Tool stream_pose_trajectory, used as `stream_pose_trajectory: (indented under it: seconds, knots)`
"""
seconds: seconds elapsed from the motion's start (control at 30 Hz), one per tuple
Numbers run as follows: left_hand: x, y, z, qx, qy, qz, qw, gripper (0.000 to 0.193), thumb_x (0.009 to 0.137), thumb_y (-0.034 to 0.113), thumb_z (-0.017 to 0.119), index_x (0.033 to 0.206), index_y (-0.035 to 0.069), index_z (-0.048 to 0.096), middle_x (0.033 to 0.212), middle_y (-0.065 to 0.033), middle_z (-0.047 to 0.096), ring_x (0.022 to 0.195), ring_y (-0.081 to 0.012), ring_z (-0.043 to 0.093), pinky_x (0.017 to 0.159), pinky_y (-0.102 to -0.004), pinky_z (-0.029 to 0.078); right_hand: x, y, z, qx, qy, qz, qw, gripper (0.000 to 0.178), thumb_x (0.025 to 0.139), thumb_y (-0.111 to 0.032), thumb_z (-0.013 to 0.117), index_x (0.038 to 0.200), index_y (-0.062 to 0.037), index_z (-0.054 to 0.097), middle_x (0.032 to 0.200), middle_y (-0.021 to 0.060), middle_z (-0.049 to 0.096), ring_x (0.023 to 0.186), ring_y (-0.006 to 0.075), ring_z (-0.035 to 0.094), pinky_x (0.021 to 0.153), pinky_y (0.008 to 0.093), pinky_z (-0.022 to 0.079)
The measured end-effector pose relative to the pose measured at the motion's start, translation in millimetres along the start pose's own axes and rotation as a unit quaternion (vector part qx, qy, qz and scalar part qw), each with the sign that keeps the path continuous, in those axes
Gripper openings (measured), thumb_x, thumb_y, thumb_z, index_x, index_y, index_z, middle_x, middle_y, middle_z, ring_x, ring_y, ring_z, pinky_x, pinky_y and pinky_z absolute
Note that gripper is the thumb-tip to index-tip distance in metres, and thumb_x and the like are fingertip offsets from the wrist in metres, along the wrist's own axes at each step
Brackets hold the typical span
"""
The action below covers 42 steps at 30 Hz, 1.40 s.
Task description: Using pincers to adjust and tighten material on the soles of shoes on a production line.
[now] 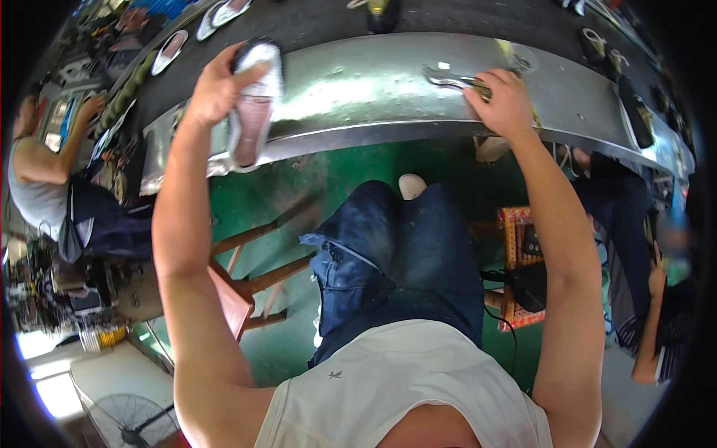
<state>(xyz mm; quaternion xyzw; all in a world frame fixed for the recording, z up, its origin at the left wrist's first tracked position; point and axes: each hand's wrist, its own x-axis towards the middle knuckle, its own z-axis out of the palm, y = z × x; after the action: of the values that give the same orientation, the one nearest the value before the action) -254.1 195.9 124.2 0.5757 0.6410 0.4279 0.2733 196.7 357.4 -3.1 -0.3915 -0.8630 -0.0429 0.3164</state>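
My left hand (220,86) grips a white shoe (255,127) by its dark-edged toe end, thumb across the upper. The shoe's pinkish inside faces me, and its other end hangs at the front edge of the metal bench (351,89). To the right, my right hand (506,103) is closed round the handles of metal pliers (447,78), whose curved jaws point left over the bench top. Part of the handles is hidden under my fingers.
Several shoes lie on the dark surface beyond the bench, including a white one (170,52) and a black one (635,112). A wooden stool (231,299) and a woven seat (520,306) flank my legs. One person (45,172) sits left, others right; a fan (131,425) stands lower left.
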Motion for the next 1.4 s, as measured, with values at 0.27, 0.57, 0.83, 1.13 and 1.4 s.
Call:
stream_pose_trajectory:
  seconds: [0.27, 0.57, 0.83, 1.13, 1.4]
  knots:
    - [-190, 31, 131, -0.211, 0.162, -0.084, 0.960, 0.055, 0.078, 0.005, 0.085, 0.121, 0.000, 0.051, 0.103, -0.0088, 0.068, 0.093, -0.0170, 0.068, 0.083, -0.0329, 0.059, 5, -10, 3, -0.002, -0.003, -0.012, 1.000, 0.043, 0.087, -0.042, 0.071, 0.108, -0.0049, 0.074, 0.114, 0.0134, 0.069, 0.110, 0.0342, 0.063, 0.097, 0.0440, 0.049]
    - [-316, -41, 206, 0.189, -0.301, 0.105, 0.929, 0.086, 0.073, 0.037, 0.088, 0.137, -0.008, 0.052, 0.135, -0.0258, 0.058, 0.128, -0.0443, 0.054, 0.109, -0.0488, 0.044, -4, 0, 1, -0.026, -0.024, 0.014, 0.999, 0.046, 0.090, -0.044, 0.069, 0.115, -0.0052, 0.073, 0.120, 0.0154, 0.067, 0.114, 0.0361, 0.061, 0.100, 0.0441, 0.047]
    - [-222, 8, 301, 0.387, -0.537, 0.013, 0.749, 0.069, 0.084, 0.059, 0.070, 0.112, -0.004, 0.073, 0.122, -0.0219, 0.068, 0.121, -0.0425, 0.059, 0.098, -0.0511, 0.048, 2, -9, 4, -0.032, -0.028, 0.022, 0.999, 0.047, 0.090, -0.044, 0.069, 0.116, -0.0050, 0.073, 0.121, 0.0145, 0.067, 0.115, 0.0351, 0.061, 0.101, 0.0432, 0.047]
    - [-187, -29, 275, -0.050, -0.387, -0.124, 0.912, 0.080, 0.090, 0.048, 0.068, 0.147, -0.004, 0.045, 0.136, -0.0243, 0.060, 0.125, -0.0320, 0.060, 0.103, -0.0379, 0.048, -5, 1, 1, -0.057, -0.025, 0.010, 0.998, 0.047, 0.091, -0.046, 0.067, 0.115, -0.0060, 0.073, 0.122, 0.0154, 0.067, 0.116, 0.0363, 0.061, 0.102, 0.0445, 0.047]
    - [-232, -64, 282, -0.313, -0.098, -0.101, 0.939, 0.072, 0.102, 0.026, 0.065, 0.159, 0.011, 0.024, 0.142, -0.0118, 0.048, 0.132, -0.0187, 0.044, 0.112, -0.0348, 0.039, -11, -35, -14, -0.082, -0.122, -0.007, 0.989, 0.061, 0.088, -0.052, 0.068, 0.116, 0.0016, 0.065, 0.122, 0.0244, 0.065, 0.114, 0.0411, 0.062, 0.098, 0.0486, 0.048]
